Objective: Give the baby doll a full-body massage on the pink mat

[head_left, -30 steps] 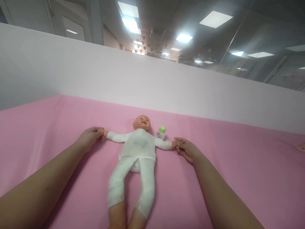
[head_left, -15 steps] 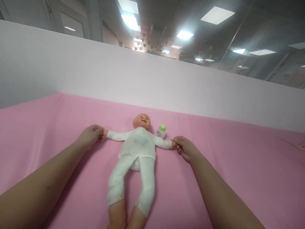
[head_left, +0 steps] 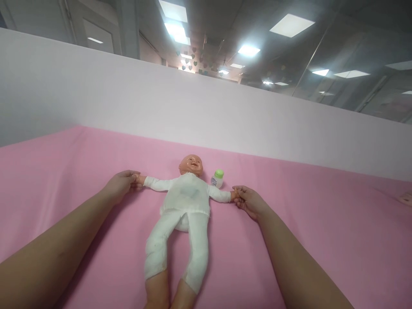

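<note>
A baby doll [head_left: 185, 201] in a white suit lies on its back on the pink sheet [head_left: 80, 171], arms spread wide and legs pointing toward me. My left hand [head_left: 120, 184] grips the doll's hand on the left side. My right hand [head_left: 249, 201] pinches the doll's other hand on the right side. Both of my forearms reach in from the bottom corners. A small white bottle with a green cap [head_left: 218, 178] stands just right of the doll's head, a little behind its arm.
A pale partition wall [head_left: 206, 111] rises behind the pink sheet. Above it are ceiling lights and glass panels. A small object [head_left: 406, 198] shows at the far right edge of the sheet.
Both hands keep hold of the doll's hands. My right hand has shifted slightly left, toward the doll. The view has wobbled a little.
</note>
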Tool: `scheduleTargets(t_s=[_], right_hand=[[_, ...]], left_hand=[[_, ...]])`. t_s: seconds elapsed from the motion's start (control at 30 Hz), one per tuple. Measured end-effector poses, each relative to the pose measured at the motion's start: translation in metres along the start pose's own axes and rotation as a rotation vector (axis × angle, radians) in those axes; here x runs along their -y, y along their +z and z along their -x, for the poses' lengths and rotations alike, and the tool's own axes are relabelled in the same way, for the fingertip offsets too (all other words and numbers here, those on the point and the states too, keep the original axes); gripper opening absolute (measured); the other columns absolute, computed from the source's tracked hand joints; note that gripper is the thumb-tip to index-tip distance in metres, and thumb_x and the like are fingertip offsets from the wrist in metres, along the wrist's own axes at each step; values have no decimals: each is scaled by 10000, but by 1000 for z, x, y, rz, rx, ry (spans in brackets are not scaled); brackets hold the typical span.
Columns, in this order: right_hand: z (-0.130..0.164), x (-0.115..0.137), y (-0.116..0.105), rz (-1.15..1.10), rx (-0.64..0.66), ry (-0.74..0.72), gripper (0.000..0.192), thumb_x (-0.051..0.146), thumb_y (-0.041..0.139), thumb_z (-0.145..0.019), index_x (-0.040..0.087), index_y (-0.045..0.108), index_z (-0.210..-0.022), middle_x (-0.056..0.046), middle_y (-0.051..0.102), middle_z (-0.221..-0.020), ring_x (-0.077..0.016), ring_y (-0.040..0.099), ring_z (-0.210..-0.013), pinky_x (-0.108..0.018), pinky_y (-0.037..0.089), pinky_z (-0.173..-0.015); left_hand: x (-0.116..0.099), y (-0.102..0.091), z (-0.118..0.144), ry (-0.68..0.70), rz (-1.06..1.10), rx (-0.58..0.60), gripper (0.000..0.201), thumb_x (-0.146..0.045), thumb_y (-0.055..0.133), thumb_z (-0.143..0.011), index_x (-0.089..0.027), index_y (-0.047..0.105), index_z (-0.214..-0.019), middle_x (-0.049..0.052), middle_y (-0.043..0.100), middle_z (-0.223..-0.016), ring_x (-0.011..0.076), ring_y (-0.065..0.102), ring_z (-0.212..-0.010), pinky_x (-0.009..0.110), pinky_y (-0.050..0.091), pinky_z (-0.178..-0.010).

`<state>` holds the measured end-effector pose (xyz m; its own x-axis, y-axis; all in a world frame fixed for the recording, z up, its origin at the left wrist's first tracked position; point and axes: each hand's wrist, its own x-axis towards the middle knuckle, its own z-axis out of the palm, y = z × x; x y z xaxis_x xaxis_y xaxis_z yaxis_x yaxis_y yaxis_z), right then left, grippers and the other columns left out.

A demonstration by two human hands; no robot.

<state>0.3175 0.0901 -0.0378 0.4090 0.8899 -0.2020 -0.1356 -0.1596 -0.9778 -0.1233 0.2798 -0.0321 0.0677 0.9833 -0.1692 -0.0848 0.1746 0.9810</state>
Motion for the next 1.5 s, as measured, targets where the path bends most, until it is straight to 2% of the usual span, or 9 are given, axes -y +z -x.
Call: scheduleTargets(t_s=[0.1,0.23,0.33,0.5,0.7,0.8,0.93,1.13,1.5], right_hand=[[1,1,-5,-46,58,12,272,117,709,-846,181,648,-1104,-51,679,-817,-110,623,-629,-219,588,-588],[0,0,-7,-14,97,7,269,137,752,-818,187,639,-1057,-33,676,-792,-99,613,-597,-200,562,-556],[0,-1,-5,46,106,-4,212,204,781,-801,187,616,-934,-7,645,-686,-95,586,-544,-184,507,-495],[0,-2,3,144,70,-59,298,372,797,-782,202,554,-811,29,593,-595,-79,490,-452,-164,352,-393],[-2,-4,8,146,-48,-78,327,491,701,-837,204,561,-768,67,478,-499,-57,337,-367,-170,212,-349],[-4,-5,7,122,-83,-80,224,408,660,-868,190,617,-839,48,509,-527,-61,359,-373,-172,236,-347],[-4,-4,1,80,-96,-77,153,300,643,-889,177,659,-979,-1,593,-616,-88,475,-447,-184,358,-382],[-4,-2,-12,-30,61,-25,285,177,773,-793,182,673,-1059,-55,671,-783,-130,605,-604,-238,546,-529],[-4,0,-18,27,72,-74,372,297,886,-609,185,603,-821,26,606,-640,-72,471,-461,-195,332,-416]], left_hand=[[4,-2,-3,14,0,2,250,-74,665,-770,-113,654,-1017,89,717,-816,174,710,-634,286,625,-654],[10,-8,-10,34,-63,30,273,-178,751,-716,-125,670,-972,80,721,-787,183,705,-653,283,607,-655],[12,-11,-13,71,-136,57,307,-300,798,-681,-136,670,-907,78,713,-721,186,679,-615,277,575,-593],[13,-12,-13,82,-167,51,374,-457,833,-647,-165,625,-756,60,678,-655,178,641,-564,277,552,-547],[14,-9,-16,84,-164,-1,274,-407,773,-710,-170,644,-760,57,667,-661,186,646,-549,276,557,-523],[11,-6,-13,59,-117,-26,177,-278,716,-738,-149,671,-852,62,672,-683,184,651,-535,290,575,-528],[7,-4,-8,24,-37,-24,222,-143,664,-748,-126,643,-969,76,685,-726,194,687,-554,324,608,-577],[7,-6,-7,22,-2,24,341,-106,767,-643,-107,654,-965,117,721,-821,219,731,-675,323,629,-658],[4,-15,-7,82,-132,92,319,-304,842,-583,-140,666,-792,59,676,-627,153,602,-511,248,488,-501]])
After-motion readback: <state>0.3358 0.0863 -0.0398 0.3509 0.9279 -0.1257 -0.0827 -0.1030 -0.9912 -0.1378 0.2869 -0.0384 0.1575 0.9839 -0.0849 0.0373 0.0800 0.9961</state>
